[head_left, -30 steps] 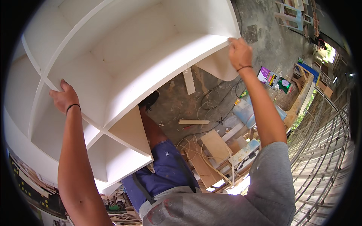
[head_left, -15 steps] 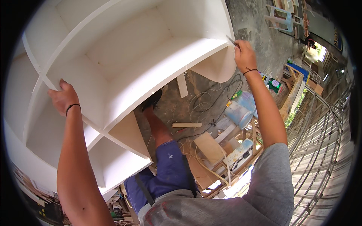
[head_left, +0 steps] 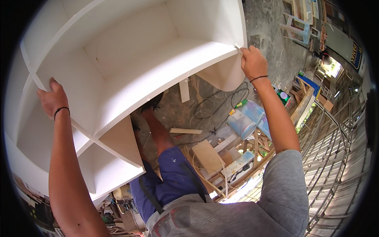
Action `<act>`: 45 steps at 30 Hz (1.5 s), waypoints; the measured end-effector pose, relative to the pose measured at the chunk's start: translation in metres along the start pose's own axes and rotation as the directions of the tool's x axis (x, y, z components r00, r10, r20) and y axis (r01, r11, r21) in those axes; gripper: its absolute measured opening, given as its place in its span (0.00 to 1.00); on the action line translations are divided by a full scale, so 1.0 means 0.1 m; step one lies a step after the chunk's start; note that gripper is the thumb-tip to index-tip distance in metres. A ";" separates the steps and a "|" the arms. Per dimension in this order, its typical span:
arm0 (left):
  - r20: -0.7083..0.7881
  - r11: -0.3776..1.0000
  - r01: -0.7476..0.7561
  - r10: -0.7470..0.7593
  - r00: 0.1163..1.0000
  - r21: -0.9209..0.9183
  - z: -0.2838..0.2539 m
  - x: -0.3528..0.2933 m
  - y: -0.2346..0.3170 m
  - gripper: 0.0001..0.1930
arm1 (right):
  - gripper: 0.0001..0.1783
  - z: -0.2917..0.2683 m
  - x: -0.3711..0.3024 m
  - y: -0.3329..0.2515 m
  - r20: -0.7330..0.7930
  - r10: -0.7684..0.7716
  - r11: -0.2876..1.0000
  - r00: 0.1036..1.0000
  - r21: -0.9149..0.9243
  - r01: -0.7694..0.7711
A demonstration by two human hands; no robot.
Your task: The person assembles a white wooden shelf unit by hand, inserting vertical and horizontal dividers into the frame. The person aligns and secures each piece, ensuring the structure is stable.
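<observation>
A large white shelf unit (head_left: 130, 51) with curved fronts and several compartments fills the left and upper part of the head view. My left hand (head_left: 53, 98) is closed round the front edge of a white shelf divider (head_left: 81, 128), thumb on the upper side. At the far right, my right hand (head_left: 253, 62) pinches a slim, blade-like tool (head_left: 238, 47), mostly hidden by the fingers. Its end lies at the corner where the long shelf board (head_left: 189, 72) meets the side panel. A rounded white panel (head_left: 225, 73) hangs below that corner.
Grey concrete floor lies beyond, with loose cables (head_left: 205, 110) and a wood strip (head_left: 185, 130). Translucent buckets (head_left: 241, 124) and board offcuts (head_left: 208, 156) stand right of my legs. A pale blue plastic stool (head_left: 296, 29) is at the upper right. A person (head_left: 326, 58) shows far off.
The view has shifted slightly, so the shelf unit sits further left. My right hand has come in closer to the shelf corner, and less of the blade shows. My left hand keeps its grip.
</observation>
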State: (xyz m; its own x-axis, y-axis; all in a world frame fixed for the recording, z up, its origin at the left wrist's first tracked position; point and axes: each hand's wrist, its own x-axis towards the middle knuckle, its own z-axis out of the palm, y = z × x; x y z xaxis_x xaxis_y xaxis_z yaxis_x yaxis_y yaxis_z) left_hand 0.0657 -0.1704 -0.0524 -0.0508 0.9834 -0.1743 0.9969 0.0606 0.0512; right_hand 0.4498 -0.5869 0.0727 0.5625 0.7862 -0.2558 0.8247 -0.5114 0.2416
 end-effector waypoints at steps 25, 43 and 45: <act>0.000 1.000 0.001 -0.001 1.000 -0.013 -0.05 -0.06 0.08 0.27 | 0.15 0.27 -0.08 -0.32 -0.044 0.154 0.965 0.987 0.223 -0.140; -0.005 1.000 0.001 -0.001 1.000 -0.001 -0.04 -0.06 0.07 0.27 | 0.13 0.18 -0.04 -0.36 0.072 0.176 0.947 0.982 0.262 -0.189; -0.019 1.000 0.014 -0.014 1.000 -0.007 -0.06 -0.08 0.05 0.27 | 0.14 -0.08 -0.03 -0.80 0.152 -0.027 0.932 0.988 0.362 -0.030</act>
State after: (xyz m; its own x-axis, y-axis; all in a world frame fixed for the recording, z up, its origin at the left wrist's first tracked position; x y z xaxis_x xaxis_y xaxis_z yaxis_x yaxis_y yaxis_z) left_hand 0.0706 -0.1769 -0.0450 -0.0658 0.9855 -0.1564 0.9956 0.0753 0.0557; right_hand 0.3819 -0.5460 0.0621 0.5426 0.7380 -0.4012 0.7728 -0.6258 -0.1060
